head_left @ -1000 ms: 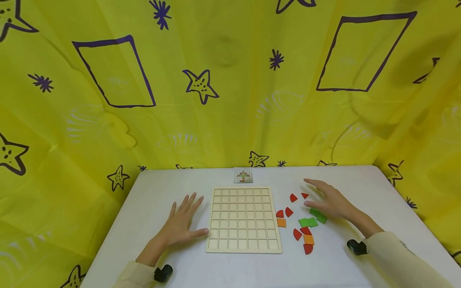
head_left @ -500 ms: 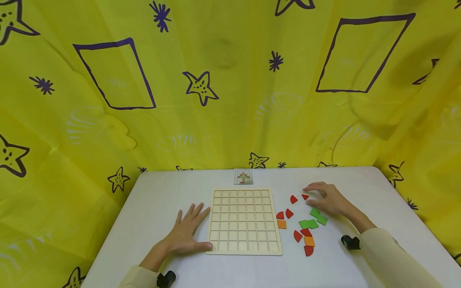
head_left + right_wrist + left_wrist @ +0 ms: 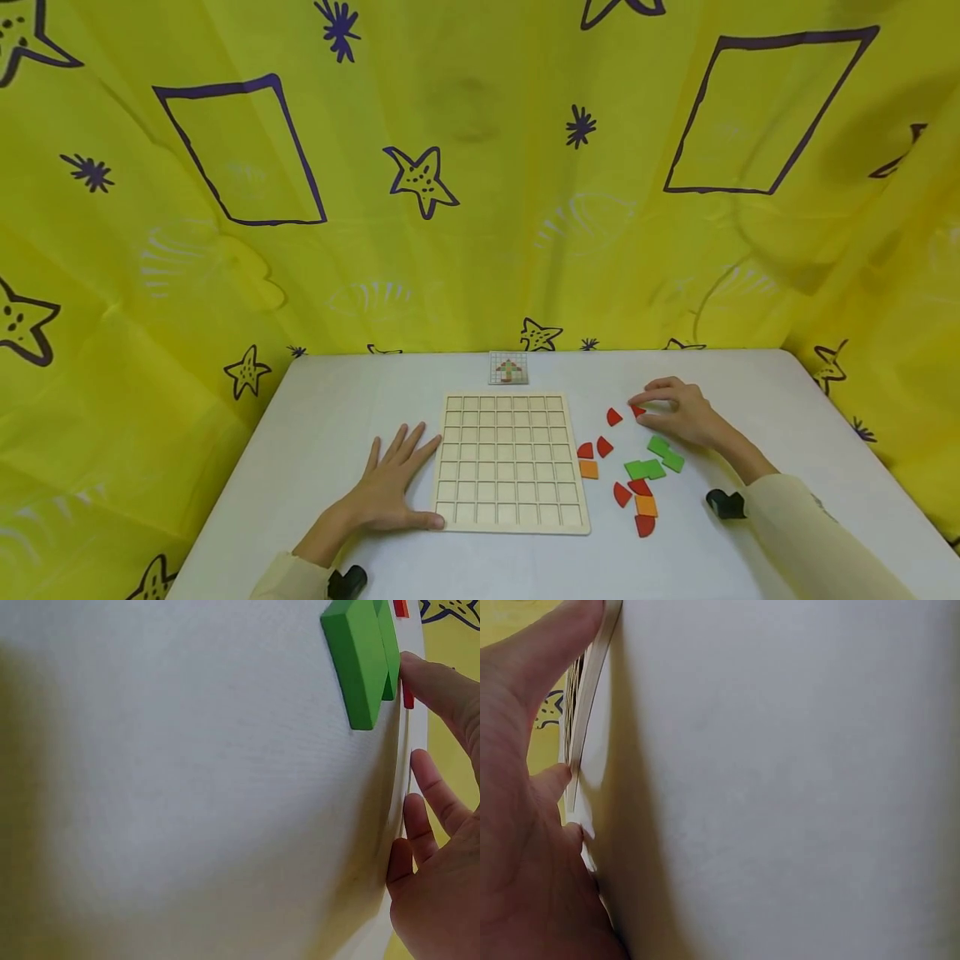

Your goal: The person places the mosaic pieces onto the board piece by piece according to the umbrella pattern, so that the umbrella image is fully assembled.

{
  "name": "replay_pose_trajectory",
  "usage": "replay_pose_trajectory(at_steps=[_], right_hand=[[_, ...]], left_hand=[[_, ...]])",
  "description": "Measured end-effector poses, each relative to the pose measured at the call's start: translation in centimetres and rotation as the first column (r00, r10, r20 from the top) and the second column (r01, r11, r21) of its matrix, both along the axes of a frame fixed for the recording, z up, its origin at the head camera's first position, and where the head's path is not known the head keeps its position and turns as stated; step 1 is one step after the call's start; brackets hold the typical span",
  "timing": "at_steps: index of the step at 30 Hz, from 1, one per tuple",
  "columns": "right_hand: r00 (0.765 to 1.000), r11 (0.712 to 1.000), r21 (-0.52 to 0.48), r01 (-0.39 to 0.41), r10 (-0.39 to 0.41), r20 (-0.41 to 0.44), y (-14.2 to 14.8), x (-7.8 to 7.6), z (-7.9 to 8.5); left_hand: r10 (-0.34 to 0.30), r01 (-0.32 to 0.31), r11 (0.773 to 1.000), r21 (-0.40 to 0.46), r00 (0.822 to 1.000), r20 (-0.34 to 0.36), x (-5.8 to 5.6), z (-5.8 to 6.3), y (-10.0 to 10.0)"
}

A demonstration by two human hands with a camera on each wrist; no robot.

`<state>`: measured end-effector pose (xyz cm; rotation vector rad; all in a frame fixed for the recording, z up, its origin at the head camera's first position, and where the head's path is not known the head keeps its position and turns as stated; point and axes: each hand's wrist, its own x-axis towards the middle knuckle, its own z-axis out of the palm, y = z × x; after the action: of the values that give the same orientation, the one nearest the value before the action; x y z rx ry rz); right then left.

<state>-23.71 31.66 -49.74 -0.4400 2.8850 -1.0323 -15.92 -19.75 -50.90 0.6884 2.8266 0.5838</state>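
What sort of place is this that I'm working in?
Probably a small curtained-off booth set up for tabletop puzzles: a yellow curtain with drawn stars hangs behind and on both sides of a white table, which holds a gridded board and loose coloured pieces.

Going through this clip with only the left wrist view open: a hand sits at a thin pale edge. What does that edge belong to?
Observer: A pale board; the head view shows its top divided into a grid of cells.
Operator: And what's going on off to the right of it?
Observer: The right hand has its thumb and forefinger curled about a small red piece; how firm that grip is, I can't tell.
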Motion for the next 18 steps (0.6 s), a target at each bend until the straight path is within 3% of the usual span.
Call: replay_pose_trajectory(at_steps=[6,18], right_hand=[[1.000,1.000,-0.010,0.001,-0.001,0.002,0.06,-0.09,-0.08],[0.999,0.997,-0.063,-0.035,0.038,0.035,0.70,-0.22,0.07]], left_hand=[[0.007,-0.008,1.000,-0.027,1.000,-0.009,-0.46,-0.13,0.16],[-0.038,0.039,0.999,0.031,0.998,-0.045,0.53,0.08,-0.01]])
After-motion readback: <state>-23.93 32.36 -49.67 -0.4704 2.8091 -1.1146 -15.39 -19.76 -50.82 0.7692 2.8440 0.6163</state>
